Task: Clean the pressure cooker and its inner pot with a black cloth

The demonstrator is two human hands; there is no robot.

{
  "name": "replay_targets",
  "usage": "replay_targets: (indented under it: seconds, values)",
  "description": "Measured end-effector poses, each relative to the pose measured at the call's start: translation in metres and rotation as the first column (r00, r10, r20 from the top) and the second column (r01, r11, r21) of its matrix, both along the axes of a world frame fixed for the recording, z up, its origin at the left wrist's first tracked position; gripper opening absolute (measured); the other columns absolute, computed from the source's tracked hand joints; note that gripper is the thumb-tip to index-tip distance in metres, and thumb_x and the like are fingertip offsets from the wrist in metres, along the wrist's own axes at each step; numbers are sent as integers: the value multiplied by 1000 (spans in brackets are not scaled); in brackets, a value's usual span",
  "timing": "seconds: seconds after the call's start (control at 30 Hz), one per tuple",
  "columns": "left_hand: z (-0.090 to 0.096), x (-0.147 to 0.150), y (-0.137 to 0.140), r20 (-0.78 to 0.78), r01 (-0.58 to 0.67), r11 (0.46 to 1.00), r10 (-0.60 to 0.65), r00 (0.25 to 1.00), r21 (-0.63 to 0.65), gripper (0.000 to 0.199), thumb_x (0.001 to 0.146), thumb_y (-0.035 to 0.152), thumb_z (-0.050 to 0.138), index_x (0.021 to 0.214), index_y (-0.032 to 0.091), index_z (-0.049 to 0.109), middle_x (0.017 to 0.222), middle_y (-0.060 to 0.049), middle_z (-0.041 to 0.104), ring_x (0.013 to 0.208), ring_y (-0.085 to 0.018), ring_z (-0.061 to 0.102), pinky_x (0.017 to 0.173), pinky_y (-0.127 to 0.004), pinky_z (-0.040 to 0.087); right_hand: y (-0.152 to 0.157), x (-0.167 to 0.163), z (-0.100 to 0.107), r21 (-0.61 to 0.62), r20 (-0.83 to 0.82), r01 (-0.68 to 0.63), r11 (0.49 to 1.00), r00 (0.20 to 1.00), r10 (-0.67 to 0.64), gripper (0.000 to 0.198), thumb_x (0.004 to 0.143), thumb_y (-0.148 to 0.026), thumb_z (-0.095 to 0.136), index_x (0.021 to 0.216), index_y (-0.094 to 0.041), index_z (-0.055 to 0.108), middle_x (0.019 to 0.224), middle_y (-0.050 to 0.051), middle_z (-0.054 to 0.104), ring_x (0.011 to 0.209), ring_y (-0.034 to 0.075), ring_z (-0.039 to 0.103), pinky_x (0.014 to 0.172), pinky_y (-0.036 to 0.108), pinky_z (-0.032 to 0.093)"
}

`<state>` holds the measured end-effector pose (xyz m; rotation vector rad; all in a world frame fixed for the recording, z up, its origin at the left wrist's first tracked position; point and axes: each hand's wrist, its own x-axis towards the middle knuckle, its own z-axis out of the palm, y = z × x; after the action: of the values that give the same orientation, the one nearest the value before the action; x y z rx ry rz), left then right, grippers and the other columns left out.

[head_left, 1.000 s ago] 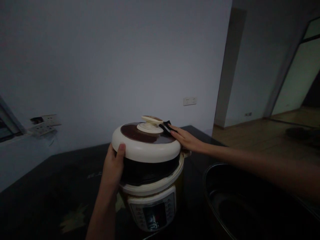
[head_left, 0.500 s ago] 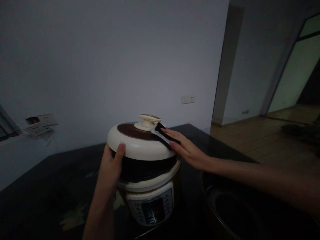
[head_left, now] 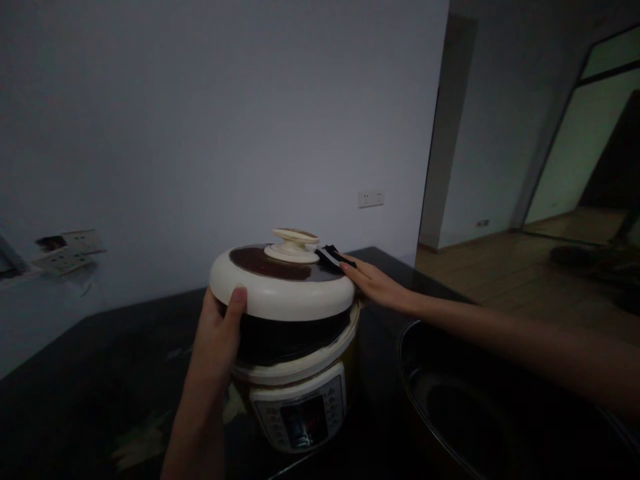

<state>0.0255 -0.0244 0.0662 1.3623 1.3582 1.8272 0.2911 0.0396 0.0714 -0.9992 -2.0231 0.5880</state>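
An electric pressure cooker with a control panel stands in front of me on the dark tabletop. Its white and brown lid, topped by a cream knob, sits above the body with a dark band showing between them. My left hand grips the lid's left edge, thumb on the white rim and fingers hidden behind. On the lid's right side, my right hand presses a folded black and white cloth against the top, right of the knob.
A large dark round pan lies at the right, under my right forearm. A wall socket is on the wall behind the table. Papers are at the left by the wall. Wooden floor shows beyond the table's right edge.
My right hand has slid the cloth from the lid's front right over to its back right, away from me. My left hand keeps its hold on the lid's edge.
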Motion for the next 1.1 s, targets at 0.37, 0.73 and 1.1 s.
replay_targets:
  seconds: [0.37,0.73,1.1]
  values:
    - [-6,-4,4,0,17,1000,-17,1000,-5,69,74,66,63,124,19,60,124,-12,64,119,-32,57,107,-47,40,-69,-46,-4,595,323,-133,793,943,-84,50,100,-41,40,149,-34,36,160,5,28,149,26,20,121,55,12]
    - [-4,-4,3,-26,18,1000,-17,1000,2,71,72,68,63,122,17,60,120,-11,66,114,-32,60,103,-46,43,-64,-33,-22,769,421,-245,591,889,-179,54,96,-39,51,148,-35,37,161,6,22,151,29,3,120,56,15]
    - [-5,-3,2,31,57,998,-57,998,-3,66,75,63,65,125,19,59,124,-12,64,120,-32,57,108,-49,40,-40,15,-51,566,244,-94,819,968,-57,69,99,-29,43,155,-39,3,164,6,14,150,26,13,117,62,22]
